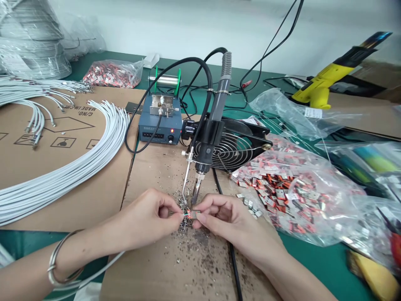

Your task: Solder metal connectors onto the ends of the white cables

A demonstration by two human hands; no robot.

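My left hand (153, 217) pinches the end of a white cable (105, 267), whose thin coloured wires show just past my fingertips. Between the thumb and fingers of my right hand (227, 217) is a small USB connector (194, 214) with an orange-red insert. Wires and connector meet directly beneath the tip of a soldering iron (216, 104) clamped on a stand. A bent solder feed tube (186, 179) comes down beside the iron's tip. Exactly where tip and wires touch is too small to tell.
Behind stands a blue solder feeder box (159, 127) with a solder spool (166, 80), beside a fan (234, 146). White cables (103, 154) lie left. Bagged connectors (282, 194) and a yellow heat gun (328, 77) are right. Solder bits litter the cardboard (150, 267).
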